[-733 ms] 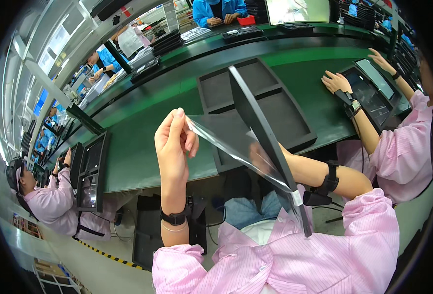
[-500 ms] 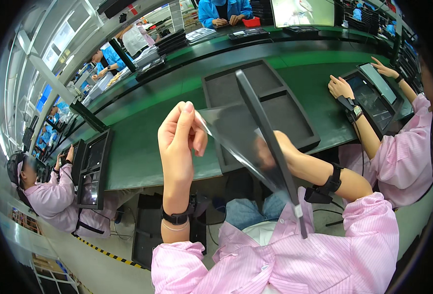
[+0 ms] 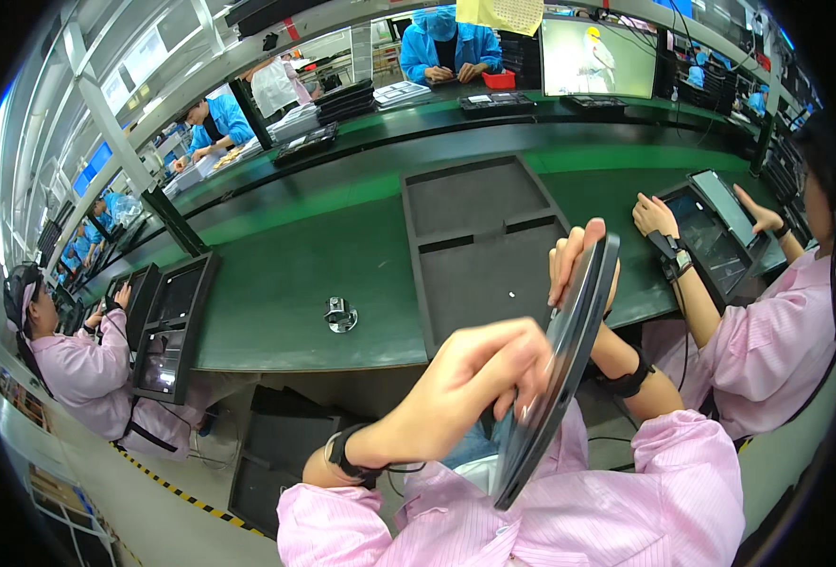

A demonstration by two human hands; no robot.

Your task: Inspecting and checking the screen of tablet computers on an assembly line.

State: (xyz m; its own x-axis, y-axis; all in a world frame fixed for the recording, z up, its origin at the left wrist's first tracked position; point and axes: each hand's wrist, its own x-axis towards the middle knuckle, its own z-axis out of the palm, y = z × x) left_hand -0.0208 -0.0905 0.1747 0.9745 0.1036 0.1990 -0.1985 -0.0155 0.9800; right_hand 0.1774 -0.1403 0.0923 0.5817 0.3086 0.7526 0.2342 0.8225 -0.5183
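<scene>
Your L hand (image 3: 493,369) had moved down and to the R since the earlier frames, from up in the air to low against the flat, dark rectangular panel w/ a glossy face (image 3: 570,373). That panel had swung too: it leaned L at the top before, leaned R now. Clear plastic film, drawn out btwn L hand and panel earlier, couldn't be made out for sure.

Panel was up off the table, tilted, nearly edge-on to the cam, in front of your torso. Your R hand (image 3: 566,267) gripped it near its upper end, w/ parts of the hand showing on both sides. L hand's fingers were bunched close at the glossy face, lower down; can't tell if they pinched anything. Black bands sat on both your wrists.

Beyond the panel, a black two-compartment tray (image 3: 474,279) lay on the long green tabletop (image 3: 267,302), w/ a tiny white bit (image 3: 511,295) in its nearer compartment. L of the tray, well apart, stood a small round silvery metal piece (image 3: 340,315), now uncovered; your L hand had been in front of that spot. On your R, a co-worker in pink stripes (image 3: 767,326) had a hand at a black open case (image 3: 711,236).
</scene>
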